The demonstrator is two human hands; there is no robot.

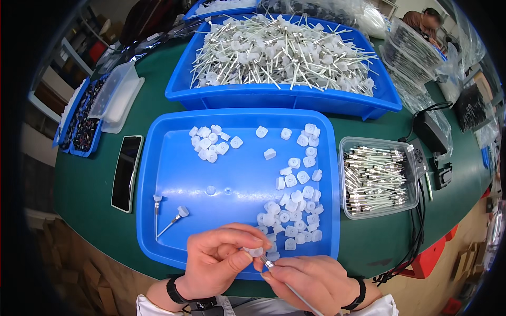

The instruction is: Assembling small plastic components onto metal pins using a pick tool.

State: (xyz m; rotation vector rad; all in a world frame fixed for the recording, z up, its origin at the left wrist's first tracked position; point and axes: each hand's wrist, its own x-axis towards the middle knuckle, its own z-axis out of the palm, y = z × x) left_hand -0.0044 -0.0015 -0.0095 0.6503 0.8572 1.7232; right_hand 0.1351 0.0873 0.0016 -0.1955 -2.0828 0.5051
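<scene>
My left hand [219,258] pinches a small white translucent plastic cap [255,252] between thumb and fingers, above the near edge of the shallow blue tray [143,210]. Beside it, my right hand [308,282] grips a thin pale rod [299,297] with a metal ferrule; the ferrule end points at the cap and is at or very near it. Whether the tip sits inside the cap I cannot tell. Several loose white caps [291,180] lie in the tray, mostly on its right side. Two capped rods [169,224] rest at the tray's left.
A clear box [345,208] of ferruled rods stands right of the tray. Behind is a deep blue bin [226,94] heaped with capped rods. A phone [127,174] lies left, near blue trays of small dark parts [87,134]. Black cables [419,226] run along the right. Another person [421,23] sits far right.
</scene>
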